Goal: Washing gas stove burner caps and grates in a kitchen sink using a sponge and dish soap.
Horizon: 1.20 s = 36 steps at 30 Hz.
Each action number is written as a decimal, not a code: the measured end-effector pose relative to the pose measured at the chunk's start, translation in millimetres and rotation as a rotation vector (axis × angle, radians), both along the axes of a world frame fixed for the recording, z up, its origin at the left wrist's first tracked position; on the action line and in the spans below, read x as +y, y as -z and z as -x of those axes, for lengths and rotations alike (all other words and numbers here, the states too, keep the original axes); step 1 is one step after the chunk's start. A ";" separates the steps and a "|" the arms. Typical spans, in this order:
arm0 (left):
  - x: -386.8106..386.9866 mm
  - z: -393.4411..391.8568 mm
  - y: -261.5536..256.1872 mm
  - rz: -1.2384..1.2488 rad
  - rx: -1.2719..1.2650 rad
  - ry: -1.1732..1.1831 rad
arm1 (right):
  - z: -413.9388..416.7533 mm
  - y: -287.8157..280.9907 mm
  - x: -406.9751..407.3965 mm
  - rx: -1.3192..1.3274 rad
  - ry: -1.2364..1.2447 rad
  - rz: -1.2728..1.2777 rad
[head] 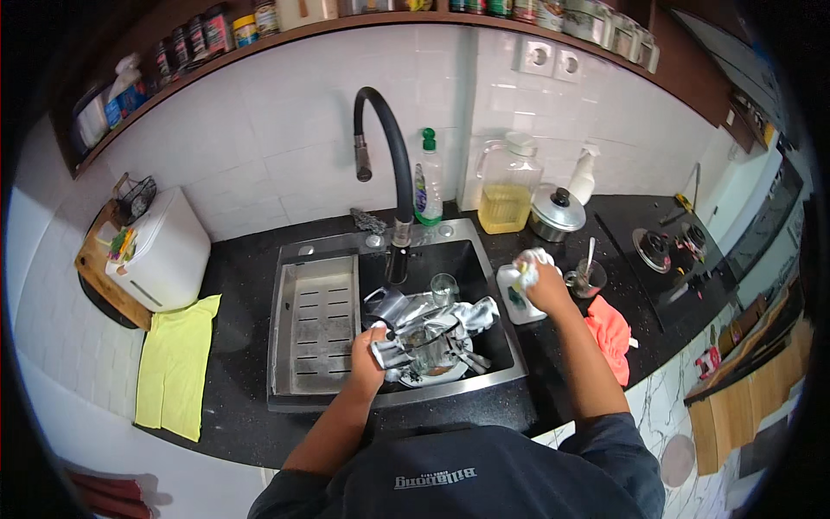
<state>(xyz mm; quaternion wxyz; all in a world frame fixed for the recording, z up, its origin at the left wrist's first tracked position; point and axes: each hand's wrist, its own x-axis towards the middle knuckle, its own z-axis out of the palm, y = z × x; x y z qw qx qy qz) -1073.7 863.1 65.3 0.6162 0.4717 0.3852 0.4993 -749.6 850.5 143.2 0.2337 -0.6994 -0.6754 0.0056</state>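
Note:
My left hand is over the near side of the sink basin, gripping a dark, foam-streaked item whose kind I cannot tell. Under and beside it lie stacked dishes: a white plate, a drinking glass, a clear plastic container and soapy metal cutlery. To the right of the sink, my right hand is closed around a foam-covered sponge. That sponge is just above a white tray on the counter; the hand hides part of it.
A black gooseneck faucet arches over the sink, with a slotted drainer tray on the left. Behind stand a dish soap bottle, a pitcher of yellow liquid and a lidded pot. A glass mug with a spoon and an orange cloth lie rightward.

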 end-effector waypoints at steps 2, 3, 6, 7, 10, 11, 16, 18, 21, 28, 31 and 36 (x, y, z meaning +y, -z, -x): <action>-6.2 -4.1 -13.0 -0.033 0.035 0.019 | -23.3 30.3 -0.9 -0.112 0.109 0.094; -5.5 -5.1 -9.6 -0.034 0.013 -0.025 | -16.6 32.6 3.6 -0.164 0.120 0.111; -6.4 0.6 -1.7 -0.012 0.019 -0.069 | -18.2 26.5 8.7 -0.157 0.089 0.391; -5.2 2.1 0.0 -0.026 0.020 -0.074 | -13.0 14.5 11.7 -0.160 0.075 0.481; -7.1 3.6 -6.6 -0.031 0.034 -0.058 | -9.2 -8.4 25.7 -0.038 -0.101 0.267; -8.5 3.4 -8.0 -0.012 0.020 -0.036 | -5.7 -13.5 35.0 0.006 -0.218 0.089; -10.1 7.1 -5.6 0.050 -0.012 -0.014 | 48.0 -44.6 90.5 0.189 -0.367 -0.044; -13.6 9.4 -7.9 0.033 -0.014 -0.007 | 67.3 -44.9 118.8 0.388 -0.449 -0.035; -20.8 11.2 -15.1 -0.004 -0.037 0.004 | 107.7 -49.1 155.1 0.474 -0.337 0.063; -22.0 9.1 -4.2 0.044 -0.023 0.034 | 158.1 -37.6 280.8 0.487 -0.341 -0.464; -23.7 7.2 -10.3 0.122 -0.078 0.090 | 174.5 -61.9 296.3 0.519 -0.368 -0.609; -21.3 10.5 -11.0 0.160 -0.043 0.112 | 180.0 -76.3 292.3 0.484 -0.359 -0.495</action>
